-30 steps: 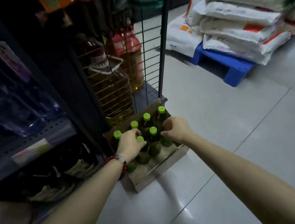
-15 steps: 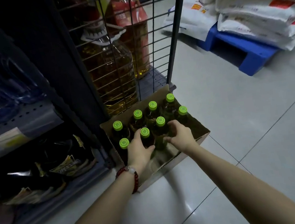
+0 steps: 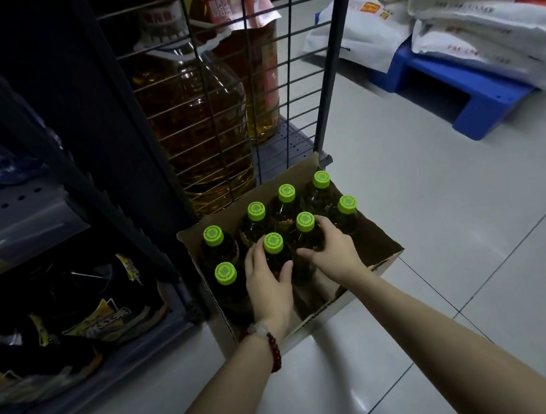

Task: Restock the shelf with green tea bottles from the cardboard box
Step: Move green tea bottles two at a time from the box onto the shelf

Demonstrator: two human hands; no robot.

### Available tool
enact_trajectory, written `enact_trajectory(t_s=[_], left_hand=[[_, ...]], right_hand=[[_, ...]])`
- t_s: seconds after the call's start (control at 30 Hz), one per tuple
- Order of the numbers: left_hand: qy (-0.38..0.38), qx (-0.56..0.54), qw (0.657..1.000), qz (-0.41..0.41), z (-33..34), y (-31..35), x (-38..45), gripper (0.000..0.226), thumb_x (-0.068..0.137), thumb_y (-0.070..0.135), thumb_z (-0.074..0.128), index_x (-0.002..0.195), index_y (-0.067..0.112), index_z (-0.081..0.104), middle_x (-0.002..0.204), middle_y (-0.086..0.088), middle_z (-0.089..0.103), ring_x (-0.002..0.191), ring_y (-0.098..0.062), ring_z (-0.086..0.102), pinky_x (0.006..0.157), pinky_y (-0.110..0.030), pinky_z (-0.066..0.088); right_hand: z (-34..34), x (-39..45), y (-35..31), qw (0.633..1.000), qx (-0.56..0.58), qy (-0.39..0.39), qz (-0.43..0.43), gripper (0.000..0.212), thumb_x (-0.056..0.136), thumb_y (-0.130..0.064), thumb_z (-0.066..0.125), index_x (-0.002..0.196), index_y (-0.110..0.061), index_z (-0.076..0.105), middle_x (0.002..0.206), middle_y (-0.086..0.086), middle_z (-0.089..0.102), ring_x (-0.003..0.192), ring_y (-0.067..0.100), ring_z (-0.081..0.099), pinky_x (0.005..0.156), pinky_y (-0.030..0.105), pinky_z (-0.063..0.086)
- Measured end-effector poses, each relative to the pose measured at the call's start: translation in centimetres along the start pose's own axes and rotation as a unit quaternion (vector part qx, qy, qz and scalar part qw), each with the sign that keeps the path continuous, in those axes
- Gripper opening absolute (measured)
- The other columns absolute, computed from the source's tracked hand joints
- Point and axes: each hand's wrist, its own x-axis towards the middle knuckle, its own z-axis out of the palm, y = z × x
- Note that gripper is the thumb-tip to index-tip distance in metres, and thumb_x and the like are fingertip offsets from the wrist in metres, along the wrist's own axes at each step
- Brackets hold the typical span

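A cardboard box [image 3: 376, 246] sits on the pale tiled floor [image 3: 436, 222], touching the foot of a dark wire shelf [image 3: 286, 69]. Eight green tea bottles stand in it, all upright, with their bright green caps pointing up. The left hand [image 3: 267, 285] wraps round one bottle [image 3: 273, 247] near the front of the box, fingers on one side and thumb on the other. The right hand [image 3: 332, 251] curls round the next bottle [image 3: 305, 225], just beside the first. A red bead bracelet [image 3: 270, 346] is on the left wrist. Big jugs of yellow oil [image 3: 193, 113] stand behind the wire. White sacks [image 3: 480, 6] lie on a blue pallet [image 3: 449, 98], well apart from the box.
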Motion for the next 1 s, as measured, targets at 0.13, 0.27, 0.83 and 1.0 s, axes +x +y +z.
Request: enact_trajectory(t_s=[0.13, 0.27, 0.83, 1.0], left_hand=[[-0.024, -0.01, 1.0, -0.011, 0.3, -0.2, 0.2, 0.068, 0.085, 0.016, 0.065, 0.143, 0.023, 0.031, 0.15, -0.006, 0.031, 0.137, -0.023, 0.034, 0.096, -0.019, 0.033], [-0.027, -0.012, 0.999, -0.036, 0.8, -0.3, 0.6, 0.074, 0.081, 0.011, 0.069, 0.142, 0.026, 0.03, 0.15, -0.008, 0.029, 0.139, -0.026, 0.031, 0.105, -0.033, 0.035], [-0.09, -0.015, 0.995, -0.04, -1.4, 0.6, -0.2, 0.079, 0.074, 0.024, 0.077, 0.139, 0.027, 0.034, 0.138, -0.005, 0.048, 0.129, -0.024, 0.046, 0.106, -0.043, 0.042], [-0.09, -0.045, 0.995, -0.012, -3.6, 2.7, -0.9, 0.081, 0.062, 0.025, 0.085, 0.128, 0.038, 0.039, 0.126, 0.004, 0.06, 0.117, -0.015, 0.055, 0.103, -0.038, 0.046]], right_hand=[[0.1, 0.5, 0.3, 1.0, -0.005, 0.0, -0.01, 0.073, 0.079, -0.018, 0.074, 0.141, -0.02, 0.036, 0.135, 0.006, 0.055, 0.128, 0.024, 0.048, 0.104, 0.03, 0.039], [0.4, 1.2, 1.0, 1.0, -0.008, -0.004, -0.023, 0.076, 0.076, -0.018, 0.077, 0.14, -0.021, 0.037, 0.134, 0.004, 0.056, 0.128, 0.023, 0.049, 0.105, 0.031, 0.04], [-2.1, -0.7, 0.5, 0.997, 0.009, 0.024, -0.077, 0.075, 0.06, -0.03, 0.087, 0.127, -0.019, 0.056, 0.114, -0.005, 0.068, 0.11, 0.009, 0.06, 0.097, 0.025, 0.049], [-4.7, -3.3, -1.4, 0.993, 0.027, 0.056, -0.097, 0.065, 0.058, -0.032, 0.085, 0.118, -0.022, 0.06, 0.105, -0.009, 0.071, 0.1, 0.006, 0.065, 0.091, 0.022, 0.051]])
